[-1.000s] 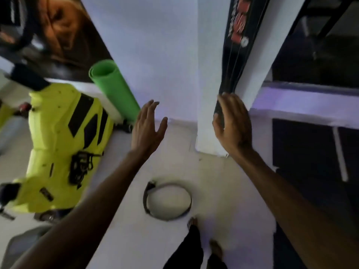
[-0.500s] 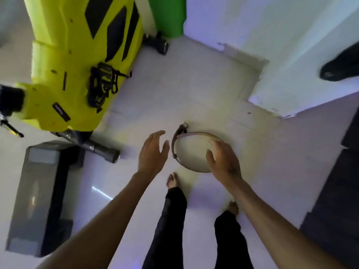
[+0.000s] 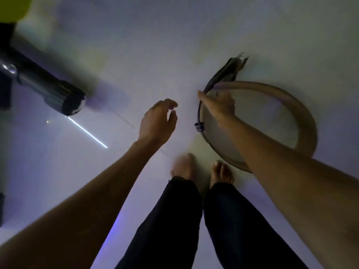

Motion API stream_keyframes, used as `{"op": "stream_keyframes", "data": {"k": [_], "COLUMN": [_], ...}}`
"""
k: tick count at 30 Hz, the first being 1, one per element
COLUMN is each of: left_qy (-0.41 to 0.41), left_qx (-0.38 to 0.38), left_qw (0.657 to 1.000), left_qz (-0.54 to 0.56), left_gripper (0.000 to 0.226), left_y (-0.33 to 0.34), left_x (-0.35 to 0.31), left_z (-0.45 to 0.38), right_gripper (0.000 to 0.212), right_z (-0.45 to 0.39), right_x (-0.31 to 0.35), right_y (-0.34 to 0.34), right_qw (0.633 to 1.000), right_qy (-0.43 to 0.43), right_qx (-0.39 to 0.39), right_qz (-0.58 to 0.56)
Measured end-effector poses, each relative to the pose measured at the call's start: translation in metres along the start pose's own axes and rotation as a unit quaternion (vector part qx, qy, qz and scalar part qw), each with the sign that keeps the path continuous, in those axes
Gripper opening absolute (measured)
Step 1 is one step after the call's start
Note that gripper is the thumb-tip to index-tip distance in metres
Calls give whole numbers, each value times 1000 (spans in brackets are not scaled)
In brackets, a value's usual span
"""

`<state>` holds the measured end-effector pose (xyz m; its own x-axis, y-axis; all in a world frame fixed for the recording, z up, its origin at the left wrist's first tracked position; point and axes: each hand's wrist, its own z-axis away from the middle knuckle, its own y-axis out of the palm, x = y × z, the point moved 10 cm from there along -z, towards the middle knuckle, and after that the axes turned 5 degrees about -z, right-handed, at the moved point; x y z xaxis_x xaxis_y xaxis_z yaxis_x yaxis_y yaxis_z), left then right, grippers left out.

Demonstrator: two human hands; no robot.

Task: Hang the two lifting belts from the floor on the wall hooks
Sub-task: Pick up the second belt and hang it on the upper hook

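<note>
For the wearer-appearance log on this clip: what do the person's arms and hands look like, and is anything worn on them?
Both forearms are bare as far as the frame shows, with no sleeves in view. The left hand and right hand carry no gloves, and no watch, bracelet or ring is visible, though the picture is dim and a little blurred. Lower down, dark trousers and bare feet show.

Right hand (image 3: 219,105) grips the coiled belt (image 3: 303,111) on the floor (image 3: 136,55); left hand (image 3: 157,123) hovers empty.
</note>
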<state>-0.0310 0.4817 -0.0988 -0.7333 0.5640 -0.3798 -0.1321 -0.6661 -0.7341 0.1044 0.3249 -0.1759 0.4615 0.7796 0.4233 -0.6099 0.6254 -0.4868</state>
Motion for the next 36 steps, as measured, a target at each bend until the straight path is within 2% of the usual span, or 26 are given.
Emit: {"op": "stream_keyframes", "data": {"k": [1, 4, 5, 7, 10, 13, 16, 18, 19, 21, 24, 29, 32, 36], "left_qy": [-1, 5, 4, -6, -16, 7, 23, 57, 82, 129, 178, 294, 375, 463], "left_qx": [1, 13, 18, 19, 2, -14, -9, 5, 12, 26, 37, 39, 27, 3], "left_qw": [1000, 1000, 1000, 999, 996, 990, 980, 972, 968, 960, 944, 918, 885, 832], "left_qz": [4, 5, 11, 37, 92, 137, 197, 229, 239, 248, 276, 263, 277, 305], "left_gripper": [28, 28, 29, 30, 31, 28, 32, 43, 48, 55, 53, 57, 61, 58], "left_y": [10, 17, 14, -5, -52, -117, -178, -219, -238, -270, -315, -386, -433, -504], "left_x": [10, 24, 24, 14, -24, -94, -174, -235, -268, -326, -401, -501, -547, -609], "left_z": [-2, 4, 9, 25, 57, 98, 141, 177, 195, 231, 292, 392, 453, 547], "right_gripper": [60, 22, 20, 31, 37, 20, 19, 9, 11, 23, 41, 33, 25, 24], "right_z": [-11, -21, -16, 8, 68, 157, 242, 303, 330, 377, 448, 565, 636, 726], "right_x": [-1, 13, 19, 30, 46, 57, 75, 92, 98, 104, 107, 134, 152, 162], "right_y": [6, 8, 3, -17, -65, -127, -201, -259, -287, -336, -405, -509, -560, -625], "right_qw": [1000, 997, 997, 997, 997, 993, 986, 979, 976, 969, 957, 930, 914, 886], "right_qy": [-11, -63, -65, -65, -74, -97, -119, -144, -154, -177, -208, -280, -322, -373], "right_qx": [-15, -47, -49, -48, -22, 33, 57, 55, 50, 39, 18, -93, -129, -180], "right_qz": [-9, 7, 9, -2, -17, -56, -99, -131, -148, -167, -202, -219, -209, -208]}}
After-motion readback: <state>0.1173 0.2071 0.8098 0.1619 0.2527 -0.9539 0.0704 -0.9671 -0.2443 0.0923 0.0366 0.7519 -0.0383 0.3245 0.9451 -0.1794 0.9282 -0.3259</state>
